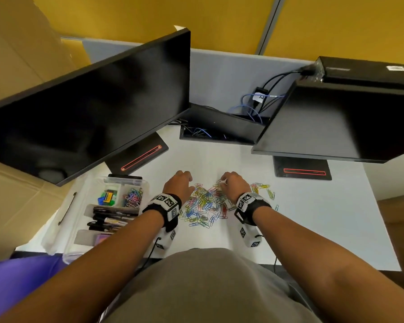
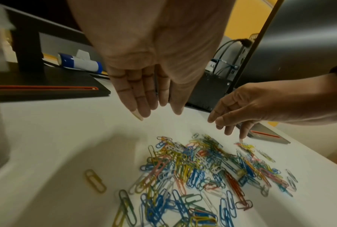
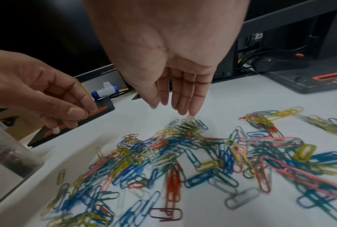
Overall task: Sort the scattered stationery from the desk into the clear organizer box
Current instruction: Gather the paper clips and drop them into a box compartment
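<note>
The right hand [image 3: 169, 61] hangs with its fingers [image 3: 189, 95] extended downward and empty, one tip touching the far edge of the paper clips [image 3: 183, 161] at mid-frame. The left hand [image 2: 144, 64] hovers just above the worktop [image 2: 57, 145], fingers [image 2: 142, 98] straight, close together and holding nothing, above the pile's upper-left edge in its wrist view.

The risk, as I judge it, lies in the clips themselves: they are thin, flat and tangled, so a scoop with extended fingers may catch only a few, or drag a linked chain that sheds clips on the way to the clear organizer box [image 1: 91, 248] at the lower left of the head view. A sweep could also push loose clips toward the worktop's right edge, where strays already lie.

Only the head view shows the box: clips in its upper-right compartment, markers [image 1: 112, 217] in the middle one. The wrist views alone show the fingertip contact, a lone yellowish clip [image 2: 95, 181] lying apart at lower left, and a glue stick [image 2: 80, 63] on a monitor base.
</note>
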A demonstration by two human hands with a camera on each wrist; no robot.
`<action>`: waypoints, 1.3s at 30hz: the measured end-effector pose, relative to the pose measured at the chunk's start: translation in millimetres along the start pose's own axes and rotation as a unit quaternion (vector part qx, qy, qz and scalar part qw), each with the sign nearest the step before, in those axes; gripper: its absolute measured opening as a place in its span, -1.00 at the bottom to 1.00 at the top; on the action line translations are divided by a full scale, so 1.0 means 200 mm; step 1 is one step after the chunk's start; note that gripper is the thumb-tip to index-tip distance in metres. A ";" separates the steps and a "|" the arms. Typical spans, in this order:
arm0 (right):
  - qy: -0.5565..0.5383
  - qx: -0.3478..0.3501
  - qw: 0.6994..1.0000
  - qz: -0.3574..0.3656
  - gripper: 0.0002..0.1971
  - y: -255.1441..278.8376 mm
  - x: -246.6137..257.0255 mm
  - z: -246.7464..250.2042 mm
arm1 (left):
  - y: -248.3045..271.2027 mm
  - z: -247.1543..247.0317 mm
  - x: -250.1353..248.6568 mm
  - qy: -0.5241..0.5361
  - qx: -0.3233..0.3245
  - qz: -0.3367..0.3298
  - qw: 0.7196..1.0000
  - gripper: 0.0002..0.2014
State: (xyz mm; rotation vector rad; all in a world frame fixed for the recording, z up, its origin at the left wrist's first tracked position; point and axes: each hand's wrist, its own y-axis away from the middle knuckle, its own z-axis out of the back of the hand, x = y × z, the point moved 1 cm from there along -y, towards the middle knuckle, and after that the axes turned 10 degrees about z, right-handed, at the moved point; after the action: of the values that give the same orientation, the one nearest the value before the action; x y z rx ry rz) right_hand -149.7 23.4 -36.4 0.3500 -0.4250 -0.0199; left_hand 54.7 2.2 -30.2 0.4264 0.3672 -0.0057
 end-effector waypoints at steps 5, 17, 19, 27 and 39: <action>0.016 0.033 0.999 -0.002 -0.68 -0.03 -0.12 -0.01 | -0.05 -0.09 -0.06 -0.031 0.040 0.016 0.999 -0.66; 0.023 0.081 0.996 0.024 -0.41 -0.12 -0.26 -0.08 | -0.17 -0.31 -0.14 -0.152 0.075 0.033 0.985 -0.23; 0.021 0.077 0.996 0.041 -0.42 -0.12 -0.26 -0.09 | -0.18 -0.33 -0.17 -0.158 0.066 0.020 0.985 -0.23; 0.035 0.073 0.991 0.105 -0.66 -0.12 -0.25 -0.12 | -0.21 -0.38 -0.23 -0.147 0.063 -0.029 0.987 -0.62; -0.019 0.078 0.993 0.089 -0.82 -0.10 -0.28 -0.09 | -0.22 -0.37 -0.20 -0.115 0.064 -0.046 0.990 -0.91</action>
State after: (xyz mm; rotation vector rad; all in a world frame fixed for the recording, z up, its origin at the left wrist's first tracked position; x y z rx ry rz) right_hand -192.8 15.5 -82.1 0.4654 -0.4955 0.1812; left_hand -12.4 -10.5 -95.1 0.5287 0.1591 -0.1683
